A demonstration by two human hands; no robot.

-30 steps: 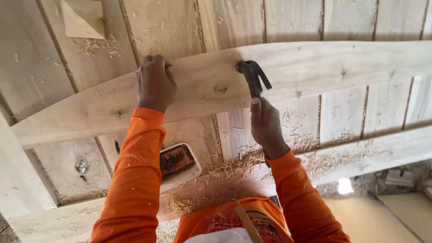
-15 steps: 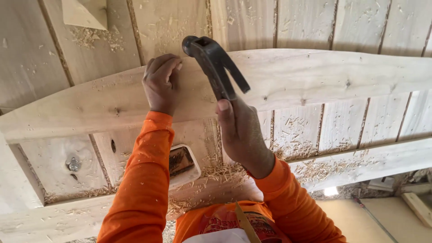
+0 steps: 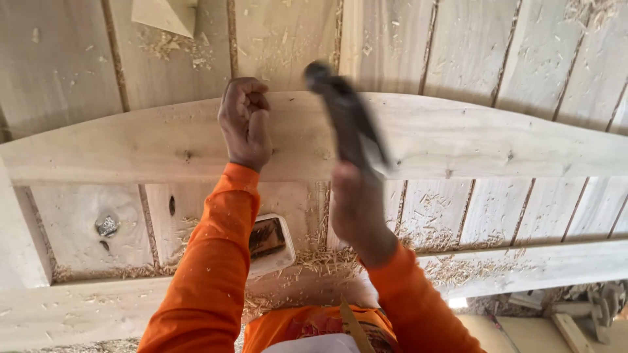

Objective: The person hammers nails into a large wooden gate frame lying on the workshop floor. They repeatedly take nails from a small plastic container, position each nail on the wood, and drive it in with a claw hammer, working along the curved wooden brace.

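left hand pinched at curved board, nail not discernible; right hand clamped on blurred hammer. nailing judged unfinished.

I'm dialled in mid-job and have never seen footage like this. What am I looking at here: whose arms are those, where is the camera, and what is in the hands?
The single view comes from a camera worn on a person's head, looking down along their own two arms in orange sleeves. There is no machine.

The right hand grips a dark claw hammer, which is blurred. The left hand is closed in a pinch at the upper edge of a curved wooden board; whatever it pinches is too small to see.

That board lies across a panel of pale wooden planks, with wood shavings scattered over them. A small white tray with dark contents sits beside the left forearm.
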